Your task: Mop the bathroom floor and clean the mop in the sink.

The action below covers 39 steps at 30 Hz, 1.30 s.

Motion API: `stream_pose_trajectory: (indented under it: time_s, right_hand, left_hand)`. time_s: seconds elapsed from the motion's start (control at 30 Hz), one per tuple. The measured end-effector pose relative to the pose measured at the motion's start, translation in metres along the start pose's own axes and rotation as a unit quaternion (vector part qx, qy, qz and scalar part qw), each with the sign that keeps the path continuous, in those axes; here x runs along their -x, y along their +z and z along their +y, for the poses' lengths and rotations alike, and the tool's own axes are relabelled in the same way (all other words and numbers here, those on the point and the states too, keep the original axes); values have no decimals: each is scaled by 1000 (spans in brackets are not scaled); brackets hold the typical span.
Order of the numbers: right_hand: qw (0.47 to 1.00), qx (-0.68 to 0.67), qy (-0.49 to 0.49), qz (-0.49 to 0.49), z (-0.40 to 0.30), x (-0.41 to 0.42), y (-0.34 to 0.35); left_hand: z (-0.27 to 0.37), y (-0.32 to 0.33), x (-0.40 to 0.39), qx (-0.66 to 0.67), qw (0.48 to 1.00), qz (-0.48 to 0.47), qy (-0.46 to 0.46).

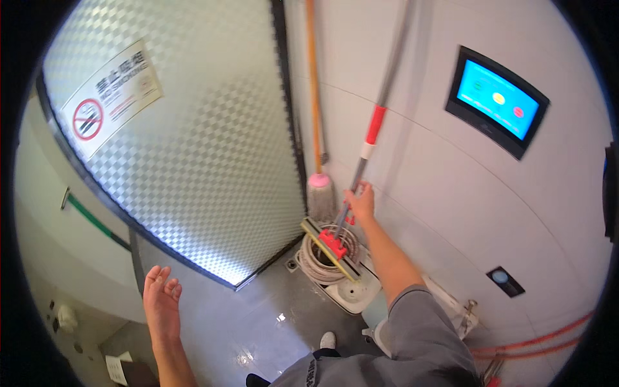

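My right hand is closed around the lower grey pole of a sponge mop, just above its red plastic fittings. The mop's yellow-edged head lies tilted across a coiled pale hose. Higher up, the pole bears a red and white sleeve. My left hand is raised over the floor at the lower left, fingers loosely curled and holding nothing. Beside the sponge mop, a string mop with a pink collar and wooden handle leans upright against the wall.
A patterned glass partition with a no-smoking sign stands at the left. A white basin is under the hose, on a wet grey floor. A lit screen and a small wall fixture are at the right; red hoses run below.
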State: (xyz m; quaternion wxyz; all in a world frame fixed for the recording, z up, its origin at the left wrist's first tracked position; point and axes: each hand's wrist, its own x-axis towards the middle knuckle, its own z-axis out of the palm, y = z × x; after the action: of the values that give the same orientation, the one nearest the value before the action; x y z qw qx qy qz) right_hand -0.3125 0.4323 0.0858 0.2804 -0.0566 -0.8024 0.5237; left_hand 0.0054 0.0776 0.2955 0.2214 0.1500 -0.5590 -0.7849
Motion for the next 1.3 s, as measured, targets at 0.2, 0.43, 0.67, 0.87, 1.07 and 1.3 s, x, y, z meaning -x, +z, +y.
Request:
stream_pose_trajectory:
  time_s: [0.2, 0.43, 0.67, 0.87, 1.07, 1.3]
  right_hand:
    - [991, 42, 127, 5, 38, 143, -161]
    - [798, 383, 87, 457, -5, 270, -480]
    - [722, 358, 87, 586, 27, 288, -629]
    - [898, -19, 188, 396, 80, 285, -631]
    - [990, -47, 99, 91, 9, 298, -469]
    - [995, -40, 85, 33, 54, 324, -463]
  left_hand:
    - [-13, 55, -17, 8, 988, -154, 7]
    - [-35, 123, 8, -37, 973, -227, 5]
    - [-64, 240, 106, 23, 905, -423, -29]
    - [-82, 318, 247, -53, 809, -585, -3]
    - [-108, 361, 340, -85, 814, -520, 245]
    - [-89, 320, 288, 169, 897, -408, -25]
